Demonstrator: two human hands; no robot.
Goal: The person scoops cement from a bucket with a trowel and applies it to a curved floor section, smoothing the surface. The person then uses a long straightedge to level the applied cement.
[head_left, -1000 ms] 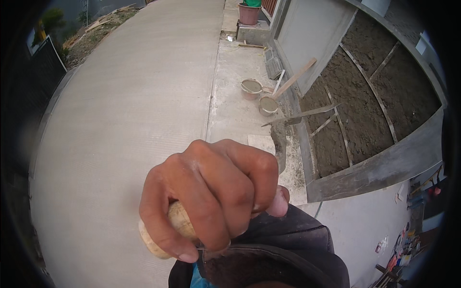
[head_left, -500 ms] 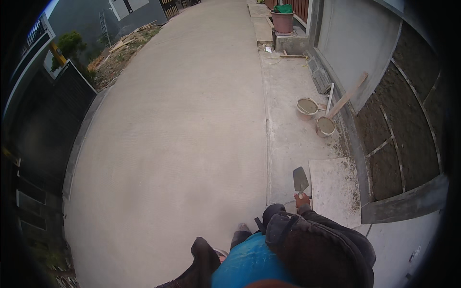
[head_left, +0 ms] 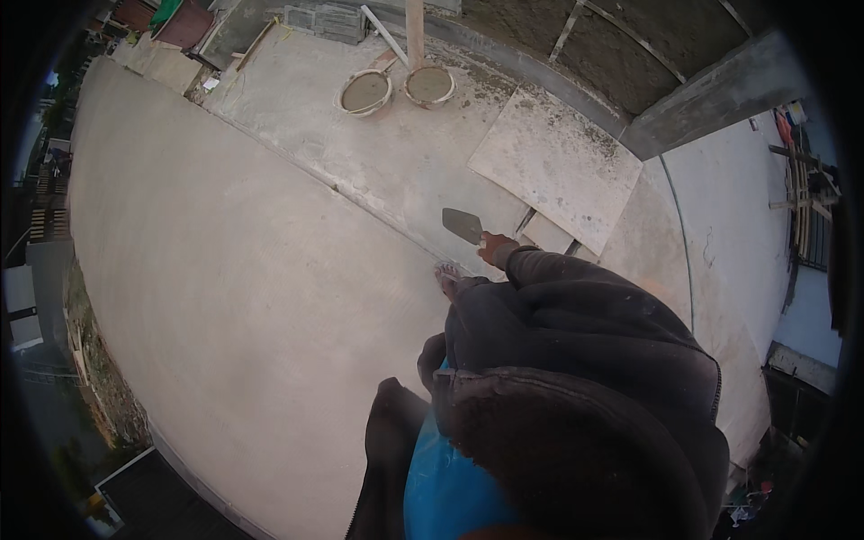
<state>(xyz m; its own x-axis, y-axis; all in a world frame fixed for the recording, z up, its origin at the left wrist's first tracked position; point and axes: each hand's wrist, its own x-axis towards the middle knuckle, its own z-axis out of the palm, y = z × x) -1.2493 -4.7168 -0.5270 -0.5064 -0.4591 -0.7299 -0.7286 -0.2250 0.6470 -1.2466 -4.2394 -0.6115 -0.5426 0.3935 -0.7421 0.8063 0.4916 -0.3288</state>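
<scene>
My right hand [head_left: 497, 247] is closed round the handle of a pointed trowel [head_left: 462, 224], whose grey blade points to the left above the concrete. A large pale board [head_left: 560, 166] lies just beyond that hand, with a smaller light piece [head_left: 546, 233] by its near edge. Two buckets stand farther off, a left bucket [head_left: 364, 92] and a right bucket [head_left: 430, 85], both holding grey, wet-looking mortar. My left hand is out of view; only the dark open jacket [head_left: 382, 450] shows on that side.
A wooden plank [head_left: 415, 34] stands up from the right bucket. Grey blocks [head_left: 328, 22] are stacked by the wall at the back. My bare foot [head_left: 447, 277] is near the pavement joint. A thin hose or cable [head_left: 681, 229] crosses the ground at right.
The view has swung to the right, so buckets and board now appear farther left and higher. My right hand still holds the trowel, its blade now pointing left rather than away.
</scene>
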